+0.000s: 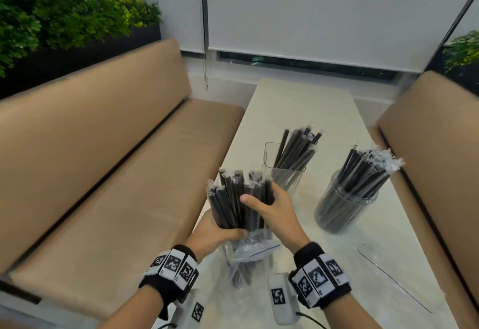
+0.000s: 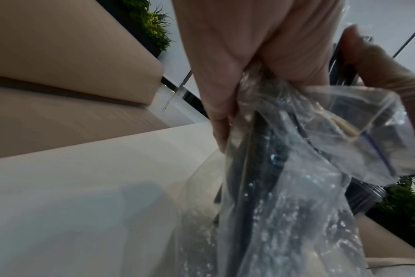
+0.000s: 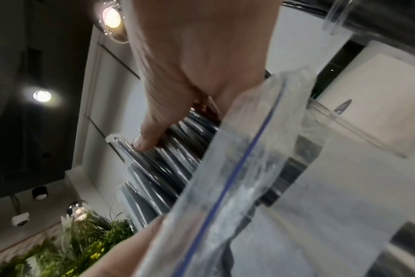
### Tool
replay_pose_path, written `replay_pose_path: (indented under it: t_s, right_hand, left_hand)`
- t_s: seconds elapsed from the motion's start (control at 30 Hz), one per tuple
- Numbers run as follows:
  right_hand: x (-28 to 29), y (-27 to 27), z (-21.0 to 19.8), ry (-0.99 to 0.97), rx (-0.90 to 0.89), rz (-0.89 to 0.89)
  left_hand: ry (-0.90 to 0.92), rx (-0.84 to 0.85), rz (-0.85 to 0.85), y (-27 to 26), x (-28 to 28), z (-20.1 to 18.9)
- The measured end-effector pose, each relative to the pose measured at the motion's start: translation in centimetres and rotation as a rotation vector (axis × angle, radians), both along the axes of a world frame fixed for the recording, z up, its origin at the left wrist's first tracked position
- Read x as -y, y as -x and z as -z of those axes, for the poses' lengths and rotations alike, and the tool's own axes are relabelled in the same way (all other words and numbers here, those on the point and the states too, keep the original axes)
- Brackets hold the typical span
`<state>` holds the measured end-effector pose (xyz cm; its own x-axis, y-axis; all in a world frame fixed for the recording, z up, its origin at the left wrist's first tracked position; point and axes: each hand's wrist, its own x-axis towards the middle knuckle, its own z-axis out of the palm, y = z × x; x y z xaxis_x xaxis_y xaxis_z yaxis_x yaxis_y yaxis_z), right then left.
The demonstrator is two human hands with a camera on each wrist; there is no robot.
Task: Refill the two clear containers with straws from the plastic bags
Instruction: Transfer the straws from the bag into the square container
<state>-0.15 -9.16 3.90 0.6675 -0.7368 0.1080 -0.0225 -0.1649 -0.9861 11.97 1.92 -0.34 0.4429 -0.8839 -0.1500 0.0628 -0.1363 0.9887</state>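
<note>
A bundle of black wrapped straws (image 1: 237, 199) stands upright, half out of a clear zip bag (image 1: 246, 256) with a blue stripe. My left hand (image 1: 217, 233) grips the bundle low, at the bag's mouth (image 2: 284, 116). My right hand (image 1: 272, 208) grips the bundle higher, thumb across the front (image 3: 152, 135). A square clear container (image 1: 283, 173) behind holds some straws leaning right. A round clear container (image 1: 344, 204) to the right is packed with straws.
All of this is on a pale narrow table (image 1: 305, 103) between two tan benches (image 1: 103, 173). A flat clear sheet or bag (image 1: 394, 277) lies at the near right. Plants (image 1: 64, 10) stand behind the left bench.
</note>
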Motion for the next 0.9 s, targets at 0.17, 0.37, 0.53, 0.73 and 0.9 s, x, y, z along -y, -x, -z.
replay_pose_path:
  t_s: [0.17,0.37,0.53,0.73,0.9]
  right_hand:
    - [1.1,0.9,-1.4,0.071,0.027,0.163]
    - [2.6,1.3,-4.9,0.072,0.119,0.257]
    - [3.4,1.4,-6.2,0.051,0.132,0.271]
    - [3.8,0.9,-6.7,-0.009,0.12,0.339]
    - [5.3,0.4,-10.1,0.053,0.171,0.379]
  left_hand:
    - [-0.046,-0.022,-0.018,0.1,0.0,0.6]
    - [-0.066,0.023,0.0,-0.3,0.5,0.5]
    - [-0.091,0.039,0.027,-0.6,0.7,0.0]
    - [-0.084,0.012,0.049,-0.6,0.8,-0.5]
    - [-0.072,0.003,0.047,-0.7,0.7,-0.7]
